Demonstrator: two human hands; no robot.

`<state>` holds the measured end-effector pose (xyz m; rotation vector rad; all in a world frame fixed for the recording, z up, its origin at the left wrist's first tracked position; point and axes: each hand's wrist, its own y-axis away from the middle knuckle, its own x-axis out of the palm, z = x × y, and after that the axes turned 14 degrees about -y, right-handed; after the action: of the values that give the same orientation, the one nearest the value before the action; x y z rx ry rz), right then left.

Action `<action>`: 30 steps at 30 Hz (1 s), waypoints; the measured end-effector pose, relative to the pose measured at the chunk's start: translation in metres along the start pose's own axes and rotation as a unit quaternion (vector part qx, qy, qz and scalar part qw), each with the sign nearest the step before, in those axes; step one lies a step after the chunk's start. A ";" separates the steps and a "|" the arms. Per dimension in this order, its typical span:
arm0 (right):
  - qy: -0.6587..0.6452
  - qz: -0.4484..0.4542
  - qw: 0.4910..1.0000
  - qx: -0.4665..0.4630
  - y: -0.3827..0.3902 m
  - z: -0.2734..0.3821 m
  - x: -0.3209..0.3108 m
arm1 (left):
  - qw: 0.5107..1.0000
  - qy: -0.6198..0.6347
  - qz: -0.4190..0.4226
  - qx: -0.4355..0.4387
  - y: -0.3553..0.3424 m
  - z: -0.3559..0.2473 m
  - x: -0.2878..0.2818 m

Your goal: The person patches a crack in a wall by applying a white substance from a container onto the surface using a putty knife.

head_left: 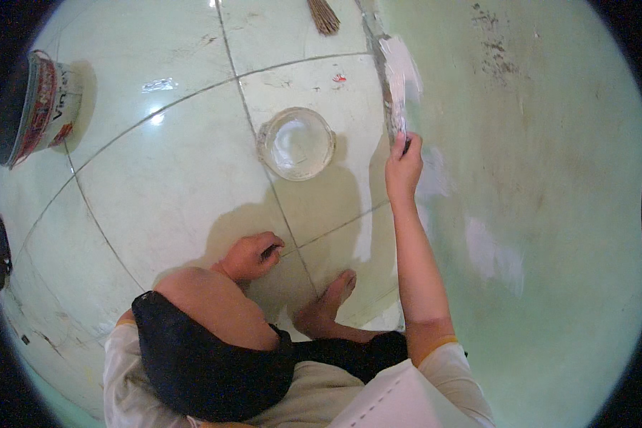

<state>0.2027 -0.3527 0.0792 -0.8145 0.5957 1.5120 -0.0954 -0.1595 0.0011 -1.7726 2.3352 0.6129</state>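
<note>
My right hand is closed round a small tool with a dark handle, held against the foot of the green wall. The tool's head is smeared white, so I cannot tell whether it is a brush or a scraper. Just beyond it a fresh, streaky coat of white paint covers the wall's lower edge. My left hand hangs loosely curled beside my bent knee, and nothing shows in its fingers. Between the hands and farther off, a round clear tub stands on the floor with pale, cloudy contents.
A paint bucket stands at the far left on the tiled floor. The tip of a straw broom shows at the top. A small red-and-white scrap lies beyond the tub. My bare foot is near the wall.
</note>
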 end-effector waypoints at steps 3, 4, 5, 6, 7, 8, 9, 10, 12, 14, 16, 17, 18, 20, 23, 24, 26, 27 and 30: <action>-0.018 0.018 0.999 -0.040 -0.049 0.010 0.025 | 1.000 0.023 0.012 -0.002 -0.005 -0.003 0.000; -0.022 0.018 0.999 -0.041 -0.060 0.016 0.034 | 0.999 0.029 0.014 -0.010 -0.003 -0.003 0.000; -0.025 0.019 0.999 -0.041 -0.071 0.023 0.043 | 0.999 0.035 0.016 -0.018 -0.002 -0.004 -0.001; -0.027 0.019 0.999 -0.042 -0.079 0.025 0.050 | 0.999 0.031 0.016 -0.023 -0.001 -0.004 0.000; -0.023 0.009 0.999 -0.043 -0.088 0.022 0.054 | 0.999 0.027 0.016 -0.025 -0.003 -0.004 0.001; -0.018 -0.001 0.999 -0.044 -0.097 0.019 0.056 | 0.999 0.024 0.016 -0.027 -0.005 -0.005 0.001; -0.017 -0.007 0.999 -0.044 -0.101 0.016 0.059 | 0.999 0.026 0.015 -0.026 -0.004 -0.005 0.000; -0.001 -0.022 0.999 -0.039 -0.103 0.012 0.058 | 0.999 0.029 0.013 -0.025 -0.004 -0.005 -0.001; 0.030 -0.048 0.998 -0.027 -0.104 0.009 0.057 | 0.999 0.038 0.012 -0.026 -0.003 -0.006 -0.003; 0.024 -0.061 0.998 0.012 -0.095 0.010 0.055 | 0.998 0.052 0.011 -0.031 0.000 -0.006 -0.004; 0.021 -0.070 0.997 0.023 -0.079 0.003 0.047 | 0.999 0.042 0.007 -0.026 0.000 -0.003 -0.001; 0.019 -0.073 0.997 0.015 -0.067 -0.005 0.045 | 0.999 0.037 0.005 -0.023 0.000 -0.002 0.000; 0.016 -0.075 0.997 0.006 -0.061 -0.006 0.042 | 0.999 0.038 0.008 -0.025 -0.002 -0.003 -0.001; -0.027 -0.083 0.996 -0.008 -0.054 -0.008 0.045 | 0.999 0.040 0.016 -0.031 -0.004 -0.007 -0.003; -0.033 -0.051 0.998 -0.035 -0.061 0.005 0.052 | 0.999 0.036 0.009 -0.015 -0.001 -0.003 0.000; -0.027 -0.033 0.998 -0.047 -0.072 0.012 0.057 | 0.999 0.033 0.010 -0.014 -0.002 -0.002 0.000; -0.014 -0.025 0.999 -0.041 -0.091 0.017 0.063 | 0.999 0.028 0.012 -0.011 -0.005 -0.005 -0.004; -0.007 -0.027 0.999 -0.037 -0.100 0.014 0.065 | 0.999 0.033 0.013 -0.016 -0.006 -0.008 -0.005; 0.027 -0.047 0.998 -0.029 -0.097 0.001 0.054 | 0.999 0.040 0.012 -0.027 -0.005 -0.009 -0.004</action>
<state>0.2986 -0.3076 0.0466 -0.9172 0.5482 1.4302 -0.0881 -0.1603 0.0092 -1.8270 2.4167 0.6246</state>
